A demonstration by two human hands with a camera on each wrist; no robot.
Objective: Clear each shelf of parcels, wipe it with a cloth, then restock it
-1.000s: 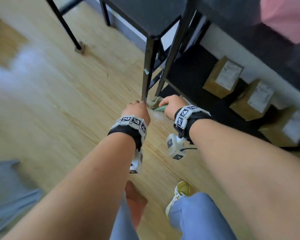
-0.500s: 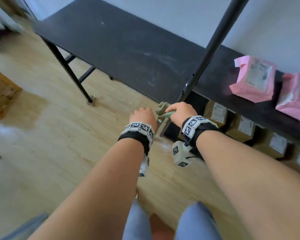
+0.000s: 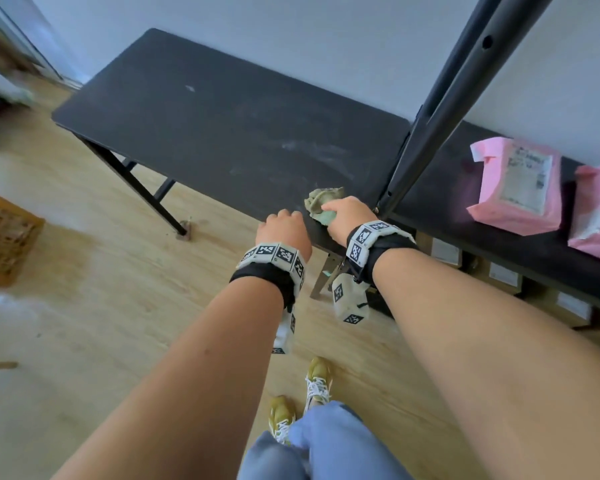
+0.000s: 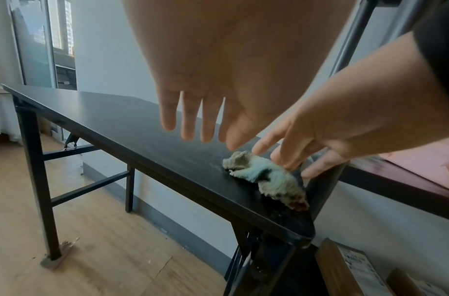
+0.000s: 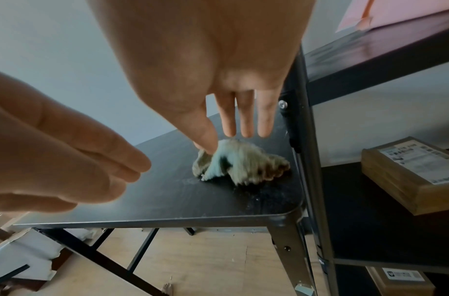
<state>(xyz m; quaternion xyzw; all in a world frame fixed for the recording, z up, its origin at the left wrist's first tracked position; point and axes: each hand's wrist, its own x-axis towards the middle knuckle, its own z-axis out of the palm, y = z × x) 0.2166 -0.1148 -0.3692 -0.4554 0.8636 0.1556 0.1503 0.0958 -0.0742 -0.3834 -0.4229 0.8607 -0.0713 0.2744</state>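
cloth down on the table corner, both hands loose above it

cloth [image 5: 239,160] lies crumpled on the near corner of the black table [image 3: 222,133], right beside the upright post [image 3: 440,112] of the shelf unit. the right hand [image 5: 218,70] hangs over it with fingers straight and slightly spread; the thumb tip touches the cloth's edge, the other fingertips [image 5: 246,128] sit just above it, gripping nothing. the left hand [image 4: 205,70] hovers close on its left, fingers straight and together, holding nothing, clear of the tabletop.

i'd judge the cloth is being parked here so both hands are free for parcels. to do that well, leave it well on the table rather than on the rounded corner, where it could slide off, and lift the right hand straight up so the thumb doesn't drag it along.

both forearms reach forward and down side by side, wrists nearly level, palms facing the table. past the post, pink parcels [image 3: 515,185] sit on the shelf [image 3: 447,188], and brown boxes [image 5: 410,172] rest on the shelf below.
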